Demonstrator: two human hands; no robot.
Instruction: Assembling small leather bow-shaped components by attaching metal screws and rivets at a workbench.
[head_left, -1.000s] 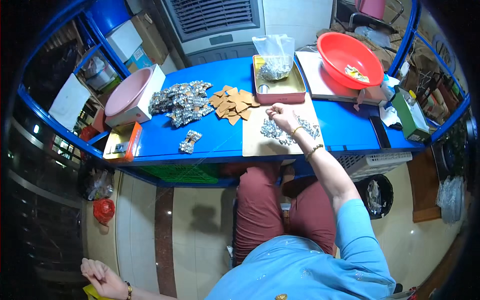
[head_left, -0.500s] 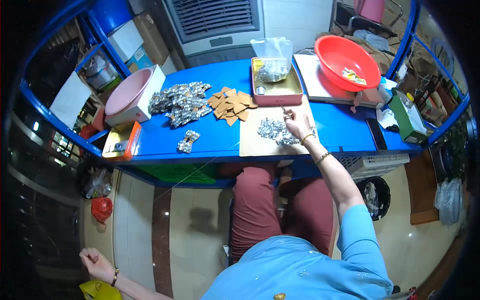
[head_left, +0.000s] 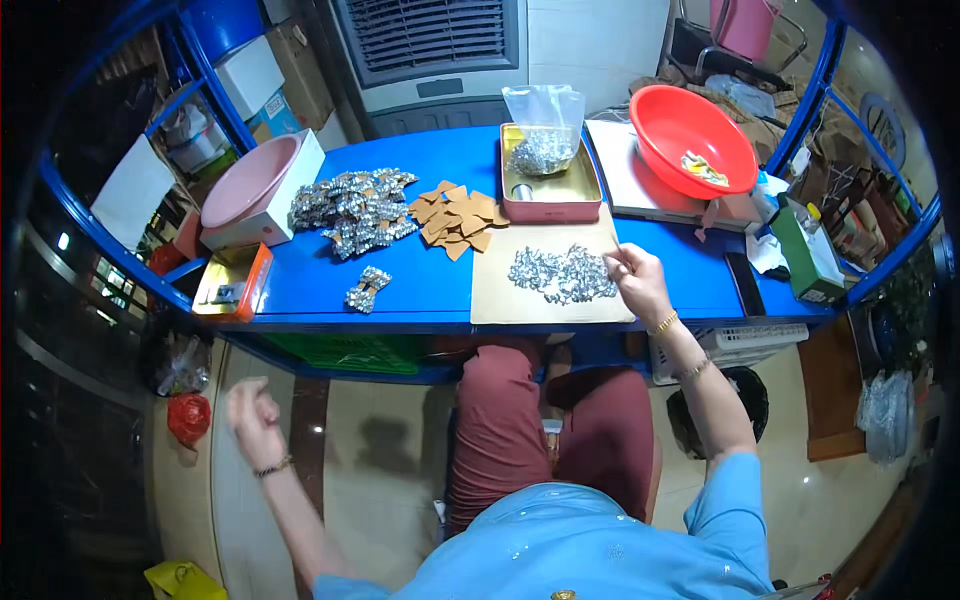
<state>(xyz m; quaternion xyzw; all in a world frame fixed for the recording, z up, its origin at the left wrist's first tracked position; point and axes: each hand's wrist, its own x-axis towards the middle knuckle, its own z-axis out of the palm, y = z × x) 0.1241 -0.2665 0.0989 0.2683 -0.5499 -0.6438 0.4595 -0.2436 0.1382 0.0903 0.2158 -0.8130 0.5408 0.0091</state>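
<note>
My right hand [head_left: 638, 282] is closed in a pinch at the right edge of a beige sheet [head_left: 500, 308]. A thin thing shows at its fingertips, too small to name. Beside it, loose silver beads [head_left: 565, 275] lie spread over the sheet. My left hand [head_left: 254, 420], slightly blurred, is held low in front of the table, its fingers curled; what they hold, if anything, cannot be made out. Tan flat pieces [head_left: 456, 217] are heaped left of the sheet. Further left sits a pile of silver-beaded pieces [head_left: 352, 208], with one bow-shaped beaded piece [head_left: 367, 289] apart in front.
On the blue table [head_left: 420, 290], a pink tin [head_left: 550, 211] holds a clear bag of silver beads [head_left: 545, 150] and a small spool [head_left: 522, 192]. A red basin [head_left: 690, 130] stands at the back right, a pink basin [head_left: 250, 180] and orange box [head_left: 255, 285] at the left.
My left hand has risen and come inward from the lower left. My right hand has moved from above the beads near the tin to the sheet's right edge. A thread seen earlier no longer shows.
</note>
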